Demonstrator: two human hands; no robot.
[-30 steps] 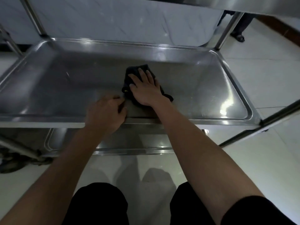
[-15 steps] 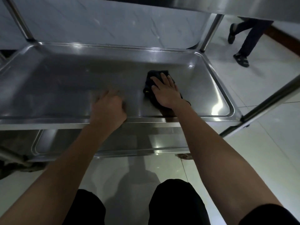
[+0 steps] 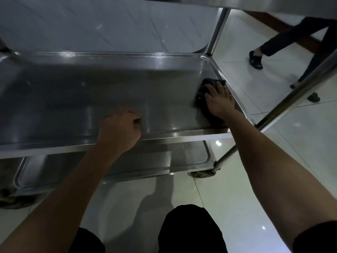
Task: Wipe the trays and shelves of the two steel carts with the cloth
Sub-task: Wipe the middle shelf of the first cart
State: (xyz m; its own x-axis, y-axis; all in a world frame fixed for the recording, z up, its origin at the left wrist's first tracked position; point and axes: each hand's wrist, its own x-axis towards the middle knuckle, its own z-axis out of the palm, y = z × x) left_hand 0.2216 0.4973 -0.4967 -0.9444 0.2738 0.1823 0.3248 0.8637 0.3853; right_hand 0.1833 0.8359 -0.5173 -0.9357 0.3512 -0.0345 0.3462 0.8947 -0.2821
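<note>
Pressing a dark cloth (image 3: pixel 209 99) flat against the middle tray (image 3: pixel 109 84) of the steel cart, the person's right hand (image 3: pixel 219 101) sits at the tray's far right end, close against the raised side rim. The fingers are spread and nearly straight, laid over the cloth rather than closed round it, so the grip is wide and holds by downward pressure alone. The cloth bunches out beyond the fingertips and trails back under the wrist toward the near rim.

It looks soft and limp, light enough to slide easily on the polished steel, and likely to fold or slip out from under a flat palm at the corners. Pinching a fold of it between thumb and fingers would probably serve better for working into the curved edge.

The right forearm reaches forward and slightly inward, wrist low. The left hand (image 3: pixel 120 130) rests on the near rim of the same tray, its fingers curled under into a loose fist with nothing visibly held; it appears to steady the cart. Below, a lower shelf (image 3: pixel 191 157) shows, and another person's legs (image 3: pixel 284 39) stand on the tiled floor (image 3: pixel 237 189) beyond the cart's post (image 3: pixel 217 31).
</note>
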